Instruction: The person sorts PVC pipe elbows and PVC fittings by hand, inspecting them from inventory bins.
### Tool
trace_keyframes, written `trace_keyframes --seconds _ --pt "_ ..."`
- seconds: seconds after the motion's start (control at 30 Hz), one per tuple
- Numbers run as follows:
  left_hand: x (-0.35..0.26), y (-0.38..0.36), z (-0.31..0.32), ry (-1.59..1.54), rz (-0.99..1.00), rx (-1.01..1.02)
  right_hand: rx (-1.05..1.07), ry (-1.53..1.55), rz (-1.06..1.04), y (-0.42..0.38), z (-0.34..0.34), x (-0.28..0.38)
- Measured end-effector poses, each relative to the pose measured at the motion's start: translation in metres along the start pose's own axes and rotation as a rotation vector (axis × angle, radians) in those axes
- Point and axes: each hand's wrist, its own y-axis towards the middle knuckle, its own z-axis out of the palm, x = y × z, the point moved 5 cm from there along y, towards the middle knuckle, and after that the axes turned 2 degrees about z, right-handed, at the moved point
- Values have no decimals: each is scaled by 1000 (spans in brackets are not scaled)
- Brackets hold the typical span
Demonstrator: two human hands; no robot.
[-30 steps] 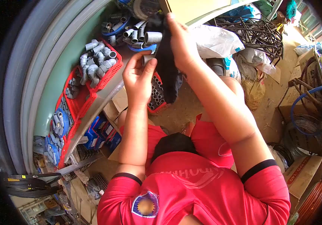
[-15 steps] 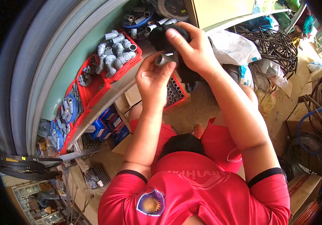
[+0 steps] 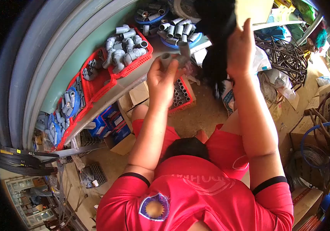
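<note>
My left hand (image 3: 160, 80) is closed on a grey plastic pipe fitting (image 3: 166, 59), thumb toward me, with one round opening facing up. A second tube end of the fitting shows beyond the fingers, blurred. To the right, my right hand (image 3: 242, 52) is raised and holds a black cloth (image 3: 215, 42), which hangs loosely on its left side, smeared by motion. One finger points upward; the cloth hides part of the grip. The cloth and the fitting are apart.
Red baskets (image 3: 113, 79) of grey fittings line the shelf at left. Blue-rimmed trays (image 3: 195, 39) of short pipe pieces stand beyond my left hand. Below it sits a red crate (image 3: 188, 101) of upright fittings. Dark bent rods (image 3: 286, 56) and plastic bags lie at right.
My right hand has moved right, taking the black cloth away from the fitting, and the cloth now hangs spread out. The left hand still holds the fitting, whose second end has come into view.
</note>
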Motion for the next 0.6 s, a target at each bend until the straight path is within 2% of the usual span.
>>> trace_keyframes --seconds 0.07,0.1,0.13,0.17,0.2,0.23,0.3,0.37,0.43,0.47,0.57,0.6 --pt "-1 1 1 235 -89 136 204 -495 -148 -14 11 -20" --pt "2 0 3 352 -134 204 411 -772 -275 -22 24 -32" --pt "-11 0 5 647 269 145 600 -999 -455 -32 37 -43" --pt "-5 -1 3 642 173 126 767 -1161 -500 -44 44 -53" --pt "1 -3 0 637 77 106 675 -1139 -357 -40 41 -57" --pt "6 -5 -2 630 -18 85 630 -1105 -298 -38 37 -58" --pt "16 -4 2 388 -82 49 532 -1040 -188 -28 29 -58" --pt "30 -8 8 145 -153 5 368 -1042 -206 -26 27 -54" --pt "38 -6 14 21 -80 -46 214 -1030 -170 -22 25 -53" --pt "41 -6 15 -79 -67 -78 185 -1021 26 -20 21 -59" --pt "56 9 6 -434 -155 -211 341 -843 -26 -18 17 -67" --pt "56 14 -1 -563 -184 -218 596 -797 -56 -23 19 -74"
